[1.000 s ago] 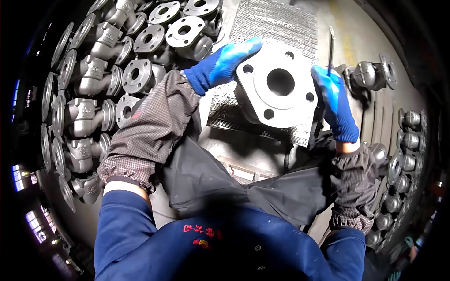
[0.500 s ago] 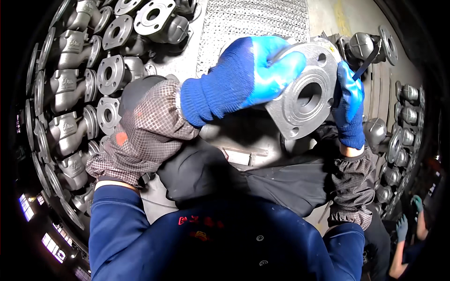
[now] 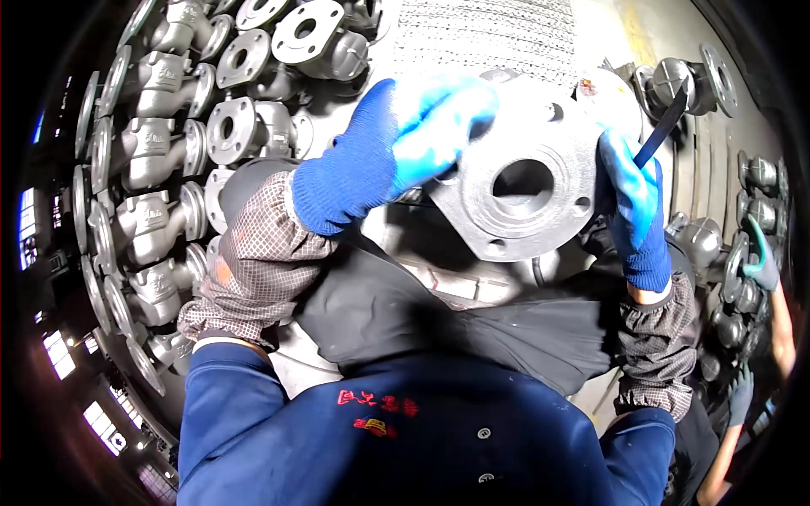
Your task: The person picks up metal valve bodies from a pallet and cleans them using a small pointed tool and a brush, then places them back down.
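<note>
A grey metal valve body [image 3: 540,223] is in front of me, its flange with a round bore and bolt holes turned toward me. My left hand [image 3: 426,131], in a blue coated glove, is closed on the flange's upper left edge, its fingertips partly hidden behind it. On the casting's right side, my right hand [image 3: 631,181], gloved alike, is closed around a flat, dark, file-like tool [image 3: 663,128]. The tool sticks up and to the right out of the fist. Whether the right hand also presses on the casting, I cannot tell.
Rows of similar grey valve bodies [image 3: 152,156] stand on the left, more [image 3: 747,253] on the right. A textured metal plate [image 3: 485,38] lies ahead. One flanged casting [image 3: 675,84] lies beyond my right hand. Another person's gloved hands [image 3: 764,266] show at the lower right.
The valve body has moved left and turned, so its flange faces me more squarely. My left hand has shifted left with it. The other person's hand has risen at the right.
</note>
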The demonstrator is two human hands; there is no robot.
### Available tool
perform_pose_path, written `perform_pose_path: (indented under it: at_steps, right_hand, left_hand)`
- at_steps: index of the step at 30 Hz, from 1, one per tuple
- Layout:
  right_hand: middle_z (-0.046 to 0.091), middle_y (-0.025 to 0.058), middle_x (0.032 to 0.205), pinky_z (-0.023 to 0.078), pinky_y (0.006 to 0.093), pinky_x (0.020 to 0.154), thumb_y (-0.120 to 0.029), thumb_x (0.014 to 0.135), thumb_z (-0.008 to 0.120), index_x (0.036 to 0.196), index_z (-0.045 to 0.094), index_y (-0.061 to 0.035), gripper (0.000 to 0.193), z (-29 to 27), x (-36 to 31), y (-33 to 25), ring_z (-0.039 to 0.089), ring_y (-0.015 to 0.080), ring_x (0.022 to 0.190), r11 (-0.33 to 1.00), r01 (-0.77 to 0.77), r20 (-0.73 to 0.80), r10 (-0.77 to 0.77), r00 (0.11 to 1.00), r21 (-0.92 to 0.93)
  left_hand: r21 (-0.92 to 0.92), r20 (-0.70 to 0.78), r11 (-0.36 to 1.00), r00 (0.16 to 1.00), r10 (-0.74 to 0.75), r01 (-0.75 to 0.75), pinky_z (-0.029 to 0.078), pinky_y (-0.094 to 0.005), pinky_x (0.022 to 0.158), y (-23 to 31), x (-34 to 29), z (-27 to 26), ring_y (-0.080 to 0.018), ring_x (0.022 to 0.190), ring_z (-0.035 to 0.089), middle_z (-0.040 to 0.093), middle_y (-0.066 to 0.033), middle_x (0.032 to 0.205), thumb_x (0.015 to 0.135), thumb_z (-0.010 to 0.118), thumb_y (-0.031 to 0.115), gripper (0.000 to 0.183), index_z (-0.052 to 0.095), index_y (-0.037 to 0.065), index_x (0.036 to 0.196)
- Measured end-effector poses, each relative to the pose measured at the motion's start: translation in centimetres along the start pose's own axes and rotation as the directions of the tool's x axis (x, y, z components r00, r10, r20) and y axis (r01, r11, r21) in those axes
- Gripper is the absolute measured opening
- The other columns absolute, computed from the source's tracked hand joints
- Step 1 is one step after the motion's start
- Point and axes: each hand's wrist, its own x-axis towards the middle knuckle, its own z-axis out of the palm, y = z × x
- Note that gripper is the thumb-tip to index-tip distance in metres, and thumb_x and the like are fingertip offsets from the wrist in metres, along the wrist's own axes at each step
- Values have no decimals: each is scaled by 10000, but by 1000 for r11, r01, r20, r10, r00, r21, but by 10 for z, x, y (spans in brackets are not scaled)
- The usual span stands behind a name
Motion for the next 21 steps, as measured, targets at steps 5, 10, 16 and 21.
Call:
perform_pose_path:
  at_steps: [5, 10, 16, 21]
  right_hand:
    - [628, 185, 1010, 530, 345, 727, 8, 789, 597, 1097, 576, -20, 310, 22, 32, -26, 643, 305, 812, 982, 90, -56, -82, 995, 168]
    - [643, 47, 859, 478, 231, 733, -186, 901, 598, 1082, 610, 54, 301, 32, 62, -63, 574, 83, 791, 746, -305, 78, 324, 943, 592]
    - [656, 94, 907, 489, 258, 752, -190, 900, 571, 1062, 611, 60, 301, 17, 51, -54, 601, 119, 806, 635, -521, 256, 465, 847, 570]
    - [597, 192, 1103, 471, 353, 875, -130, 905, 488, 1114, 564, 47, 284, 15, 10, -15, 589, 271, 1001, 777, -387, 138, 370, 919, 497]
  left_hand:
    - [52, -230, 999, 973, -5, 17, 453, -267, 765, -25, -5, -24, -111, 810, 523, 575, -40, 890, 915, 475, 181, 246, 601, -12, 1003]
    - [-52, -312, 994, 944, -104, 93, 455, -283, 821, -39, -18, -43, -137, 898, 559, 619, -71, 965, 918, 525, 219, 287, 618, -20, 1047]
    - [-157, -288, 949, 906, -309, 273, 490, -263, 741, -18, -38, -23, -105, 842, 578, 631, -55, 966, 913, 588, 277, 329, 623, -16, 1060]
    - [-205, -160, 963, 964, -210, 176, 520, -281, 619, -5, -38, 2, -142, 743, 631, 651, -101, 876, 899, 576, 242, 304, 625, 10, 1090]
